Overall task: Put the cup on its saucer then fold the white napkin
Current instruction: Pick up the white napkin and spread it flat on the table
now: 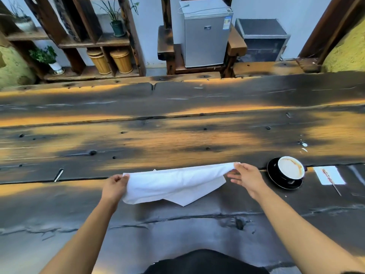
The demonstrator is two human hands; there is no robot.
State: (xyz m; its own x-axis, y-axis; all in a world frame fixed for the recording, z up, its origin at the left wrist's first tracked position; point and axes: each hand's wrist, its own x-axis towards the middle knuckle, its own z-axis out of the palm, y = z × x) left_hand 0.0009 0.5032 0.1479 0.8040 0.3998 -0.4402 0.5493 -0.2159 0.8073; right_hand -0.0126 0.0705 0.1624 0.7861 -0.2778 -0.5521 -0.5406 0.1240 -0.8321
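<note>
The white napkin (173,182) is stretched between my two hands just above the dark wooden table (177,139), its lower corner drooping onto the wood. My left hand (115,184) pinches the napkin's left end. My right hand (245,177) pinches its right end between thumb and forefinger, the other fingers spread. To the right, a black cup (291,168) with a white, coffee-stained inside stands on its black saucer (276,179), apart from my right hand.
A small white paper (328,175) with a thin stick across it lies right of the saucer. White spots mark the wood beyond the cup. A metal piece (58,174) lies in a table groove at left. Shelves, plants and a small fridge (205,34) stand behind the table.
</note>
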